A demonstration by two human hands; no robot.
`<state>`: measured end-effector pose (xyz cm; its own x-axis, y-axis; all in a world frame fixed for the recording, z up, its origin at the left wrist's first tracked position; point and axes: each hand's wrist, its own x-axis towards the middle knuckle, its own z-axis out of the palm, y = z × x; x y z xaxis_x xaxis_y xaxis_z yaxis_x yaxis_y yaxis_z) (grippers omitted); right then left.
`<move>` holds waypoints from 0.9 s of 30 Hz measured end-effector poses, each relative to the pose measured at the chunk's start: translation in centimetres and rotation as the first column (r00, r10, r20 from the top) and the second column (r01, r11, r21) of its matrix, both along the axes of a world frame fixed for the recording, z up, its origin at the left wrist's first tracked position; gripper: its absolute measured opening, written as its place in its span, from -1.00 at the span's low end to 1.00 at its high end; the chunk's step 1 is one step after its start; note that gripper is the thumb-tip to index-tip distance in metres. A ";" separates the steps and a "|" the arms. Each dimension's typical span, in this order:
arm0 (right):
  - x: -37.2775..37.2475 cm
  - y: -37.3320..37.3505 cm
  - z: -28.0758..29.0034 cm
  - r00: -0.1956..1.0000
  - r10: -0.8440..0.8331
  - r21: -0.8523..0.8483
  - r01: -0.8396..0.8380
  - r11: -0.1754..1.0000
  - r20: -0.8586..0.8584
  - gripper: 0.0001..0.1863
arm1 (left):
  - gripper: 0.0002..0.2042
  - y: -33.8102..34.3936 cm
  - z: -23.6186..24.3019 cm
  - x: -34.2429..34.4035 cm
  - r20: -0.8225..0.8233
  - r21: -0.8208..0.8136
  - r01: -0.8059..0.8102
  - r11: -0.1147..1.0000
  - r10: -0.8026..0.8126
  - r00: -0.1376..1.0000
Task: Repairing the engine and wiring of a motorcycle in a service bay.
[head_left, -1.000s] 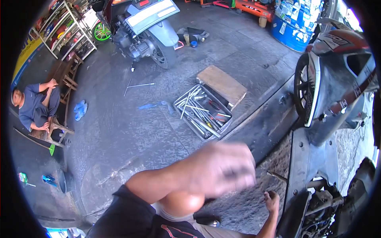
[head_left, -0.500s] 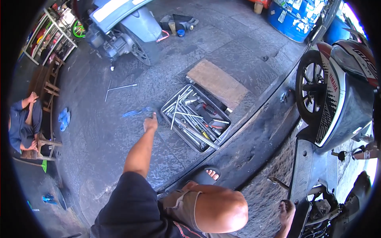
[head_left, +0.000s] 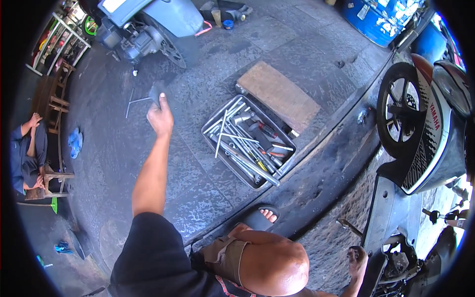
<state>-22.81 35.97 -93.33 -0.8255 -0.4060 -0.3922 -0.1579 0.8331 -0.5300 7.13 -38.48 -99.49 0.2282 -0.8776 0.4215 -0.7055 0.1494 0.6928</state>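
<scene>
My left hand [head_left: 161,118] reaches out over the floor, closed on a limp bluish-grey rag [head_left: 157,91] whose edges are blurred. Just beyond it lies a T-handle wrench [head_left: 130,102], partly hidden by the rag. To the right of this hand, a black tray [head_left: 241,178] holds wrenches, long metal bars, screwdrivers and pliers. Beside the scooter's footboard [head_left: 374,210], at the lower right, my right hand [head_left: 357,261] is curled, with dark fingertips. What it holds, if anything, cannot be made out.
A wooden board [head_left: 279,96] lies behind the tray. A scooter [head_left: 420,143] stands at right, another [head_left: 158,34] at top left. Blue drums [head_left: 368,24] stand at the far right. Someone [head_left: 30,153] sits by a wooden bench at left. A floor step runs diagonally beside my sandalled foot.
My left hand has moved away from me and slightly left, with the rag lifted off the floor. My right hand stays by the footboard. The view has shifted slightly.
</scene>
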 end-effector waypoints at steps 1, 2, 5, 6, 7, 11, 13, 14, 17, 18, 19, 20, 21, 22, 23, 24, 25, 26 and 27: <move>0.0 -0.3 -1.0 1.000 0.010 -0.052 -0.009 0.999 0.016 -0.41 | -0.50 1.6 3.1 -0.7 0.098 0.016 0.092 0.996 -0.093 0.991; 0.1 -1.6 -1.5 0.997 0.026 -0.088 -0.019 0.996 0.075 -0.44 | -0.50 3.2 5.4 -0.7 0.206 0.037 0.172 0.984 -0.176 0.963; 0.6 -6.2 -2.6 0.985 0.163 -0.038 -0.161 0.986 0.054 -0.58 | -0.61 5.5 8.3 -0.8 0.252 -0.057 0.294 0.954 -0.271 0.929; 0.3 -7.3 -3.5 0.969 0.239 -0.092 -0.244 0.965 -0.059 -0.65 | -0.68 7.5 9.9 -2.3 0.187 -0.104 0.372 0.922 -0.349 0.918; 0.4 -8.5 -3.0 0.969 0.239 -0.094 -0.245 0.965 -0.065 -0.65 | -0.72 10.9 12.0 -3.4 0.133 -0.140 0.442 0.886 -0.425 0.895; 0.2 -16.8 -1.5 0.988 0.116 -0.527 -0.048 0.848 0.097 -0.75 | -0.74 21.1 14.2 -8.1 0.010 -0.136 0.700 0.701 -0.706 0.708; 1.6 -22.3 -2.1 0.967 0.017 -0.690 0.168 0.704 0.252 -0.71 | -0.73 26.9 13.6 -9.2 -0.308 0.103 0.840 0.532 -0.786 0.535; 3.0 -25.7 -1.3 0.893 0.007 -0.736 0.367 0.569 0.450 -0.64 | -0.83 28.7 13.0 -9.5 -0.360 0.125 0.913 0.388 -0.840 0.406; 4.1 -30.5 -2.9 0.659 0.185 -0.683 0.690 0.238 0.729 -0.39 | -0.80 35.1 10.8 -13.6 -0.396 -0.019 0.955 0.295 -0.880 0.264; 4.9 -31.8 -2.4 0.622 0.246 -0.669 0.687 0.285 0.744 -0.34 | -0.76 35.8 10.0 -14.1 -0.307 -0.017 0.955 0.295 -0.911 0.276; 5.6 -32.2 -2.1 0.535 0.377 -0.646 0.700 0.303 0.756 -0.33 | -0.73 36.1 9.1 -14.6 -0.217 -0.015 0.957 0.291 -0.935 0.281; 5.9 -31.8 -2.1 0.506 0.457 -0.660 0.693 0.288 0.731 -0.36 | -0.73 35.9 8.3 -15.4 -0.152 -0.028 0.948 0.316 -0.939 0.308; 6.1 -31.3 -2.2 0.483 0.527 -0.676 0.688 0.266 0.699 -0.38 | -0.72 35.2 7.5 -16.7 -0.007 -0.218 0.902 0.372 -0.925 0.380; 7.1 -31.3 1.0 0.444 0.313 -0.532 0.789 0.307 0.840 -0.39 | -0.70 34.9 7.2 -17.5 0.032 -0.226 0.890 0.396 -0.910 0.413; 8.2 -31.3 4.4 0.358 0.089 -0.368 0.887 0.280 0.929 -0.40 | -0.68 34.1 7.2 -18.0 0.074 -0.241 0.884 0.402 -0.900 0.430; 6.9 -29.8 -0.1 0.729 0.114 -0.661 0.530 0.531 0.675 -0.48 | -0.68 33.6 5.6 -18.9 0.129 -0.098 0.908 0.408 -0.899 0.418; 5.9 -28.5 -4.7 0.920 0.207 -0.670 0.077 0.739 0.334 -0.56 | -0.69 32.7 3.1 -19.5 -0.138 0.034 0.892 0.450 -0.882 0.450; 7.1 -28.4 0.1 0.830 0.265 -0.753 0.251 0.608 0.490 -0.63 | -0.72 32.1 4.7 -19.2 -0.156 0.044 0.854 0.519 -0.841 0.519; 6.8 -28.0 -1.1 0.868 0.276 -0.694 0.103 0.713 0.413 -0.61 | -0.73 31.9 6.5 -19.0 -0.256 0.091 0.809 0.581 -0.771 0.583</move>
